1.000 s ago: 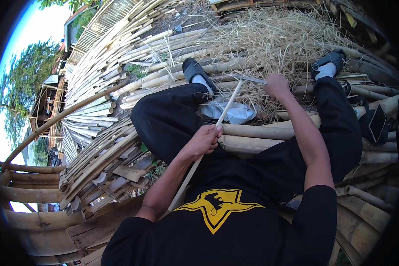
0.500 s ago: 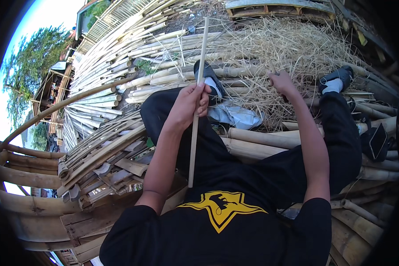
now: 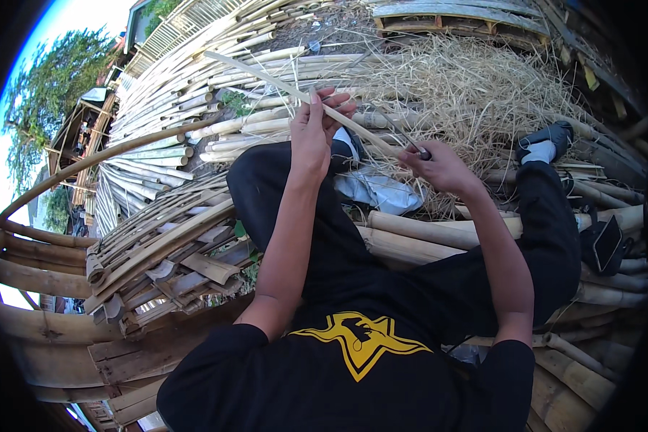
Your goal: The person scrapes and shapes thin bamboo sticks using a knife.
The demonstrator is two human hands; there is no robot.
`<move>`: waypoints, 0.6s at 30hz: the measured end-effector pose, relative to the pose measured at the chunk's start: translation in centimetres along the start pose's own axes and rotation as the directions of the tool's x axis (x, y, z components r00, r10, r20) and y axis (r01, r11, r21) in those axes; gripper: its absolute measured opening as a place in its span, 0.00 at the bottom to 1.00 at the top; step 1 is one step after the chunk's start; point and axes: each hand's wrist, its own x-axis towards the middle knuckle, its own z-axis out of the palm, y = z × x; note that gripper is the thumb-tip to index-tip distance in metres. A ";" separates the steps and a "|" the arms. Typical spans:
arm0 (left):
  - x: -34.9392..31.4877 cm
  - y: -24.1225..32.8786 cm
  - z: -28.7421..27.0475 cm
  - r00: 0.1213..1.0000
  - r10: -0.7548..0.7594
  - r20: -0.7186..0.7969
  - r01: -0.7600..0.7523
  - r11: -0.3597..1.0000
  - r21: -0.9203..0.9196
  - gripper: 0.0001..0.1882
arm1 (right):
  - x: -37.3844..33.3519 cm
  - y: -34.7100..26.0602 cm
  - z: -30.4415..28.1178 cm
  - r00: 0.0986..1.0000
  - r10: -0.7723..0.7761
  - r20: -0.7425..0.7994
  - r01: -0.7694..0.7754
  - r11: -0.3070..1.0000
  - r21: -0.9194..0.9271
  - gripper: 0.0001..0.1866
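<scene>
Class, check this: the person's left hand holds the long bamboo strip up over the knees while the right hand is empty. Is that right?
Not quite. In the head view the left hand does hold the bamboo strip, but the right hand is not empty: it grips a knife against the strip.

An open-air bamboo yard or workshop; stacked bamboo poles point(image 3: 194, 93) and bundles of split slats point(image 3: 158, 252) lie all around; a heap of pale shavings point(image 3: 475, 86) covers the ground; trees point(image 3: 43, 101), sky and perhaps a shed point(image 3: 86, 129) stand beyond.

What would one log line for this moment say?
left hand: grips bamboo strip | right hand: holds knife at strip | seated on bamboo poles
</scene>
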 end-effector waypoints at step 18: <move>-0.5 9.8 -0.1 0.740 0.437 0.511 -0.444 -0.254 0.859 0.20 | -3.3 -1.2 -9.2 0.879 -0.224 -0.420 -0.034 0.850 -0.525 0.22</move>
